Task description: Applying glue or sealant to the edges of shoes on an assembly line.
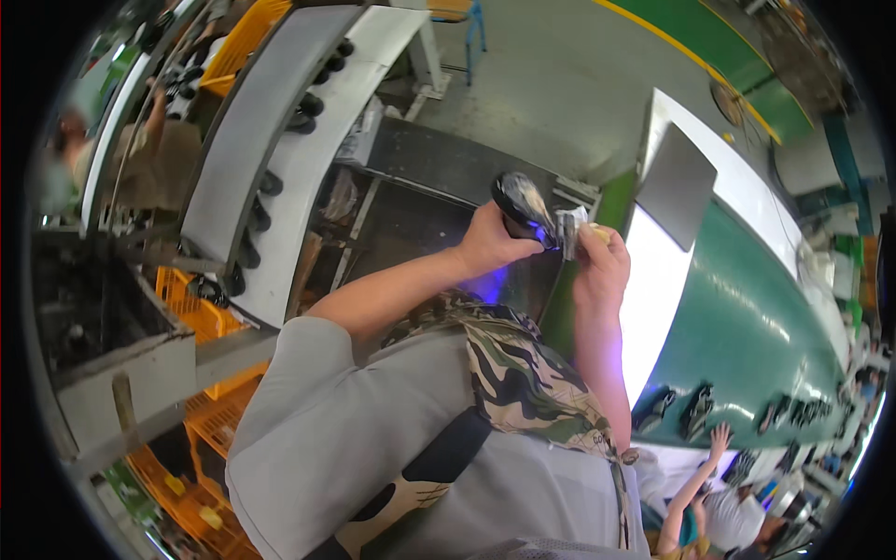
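Left hand (pixel 493 235) wraps black shoe (pixel 515 194), mid-scene; right fingers (pixel 590 241) pinch silvery scrap (pixel 571 224) just right of it. White shelf (pixel 317 177) far left, orange crate (pixel 187 511) near left. Green table (pixel 747 317) flanks right.

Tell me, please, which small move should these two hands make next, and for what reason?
Perhaps the right hand should ease the silvery piece gently against the black shoe-like item, with the left hand steadying it: the left hand grips the item, and the piece, at the right fingertips, is close beside its end. Whether they touch is unclear.
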`<action>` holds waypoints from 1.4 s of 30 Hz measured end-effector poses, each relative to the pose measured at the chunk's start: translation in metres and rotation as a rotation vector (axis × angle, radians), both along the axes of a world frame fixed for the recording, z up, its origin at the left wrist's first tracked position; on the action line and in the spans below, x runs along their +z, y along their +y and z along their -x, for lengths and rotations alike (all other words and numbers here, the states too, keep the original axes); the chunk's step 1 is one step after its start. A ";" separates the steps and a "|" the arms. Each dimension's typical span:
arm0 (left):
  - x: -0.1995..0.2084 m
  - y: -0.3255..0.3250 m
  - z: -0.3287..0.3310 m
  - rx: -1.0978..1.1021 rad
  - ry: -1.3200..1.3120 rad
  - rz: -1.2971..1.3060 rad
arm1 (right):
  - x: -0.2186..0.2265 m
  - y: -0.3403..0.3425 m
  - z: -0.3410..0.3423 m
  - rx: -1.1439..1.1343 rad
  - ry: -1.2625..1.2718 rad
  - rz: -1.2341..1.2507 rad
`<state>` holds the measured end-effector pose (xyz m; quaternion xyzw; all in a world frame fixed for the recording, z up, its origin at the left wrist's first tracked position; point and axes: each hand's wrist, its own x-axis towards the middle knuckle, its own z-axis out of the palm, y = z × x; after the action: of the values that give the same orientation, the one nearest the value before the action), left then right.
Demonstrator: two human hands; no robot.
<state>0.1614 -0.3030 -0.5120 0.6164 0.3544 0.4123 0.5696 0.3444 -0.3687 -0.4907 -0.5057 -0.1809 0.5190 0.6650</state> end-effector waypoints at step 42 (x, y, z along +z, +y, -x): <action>-0.181 -0.125 -0.214 -0.956 0.658 -0.115 | -0.109 -0.542 -0.090 -1.430 0.221 0.186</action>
<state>0.3758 -0.4275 -0.6928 0.8334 0.1725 -0.0853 0.5180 0.4342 -0.9107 -0.5993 -0.4991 0.3067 0.0190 0.8103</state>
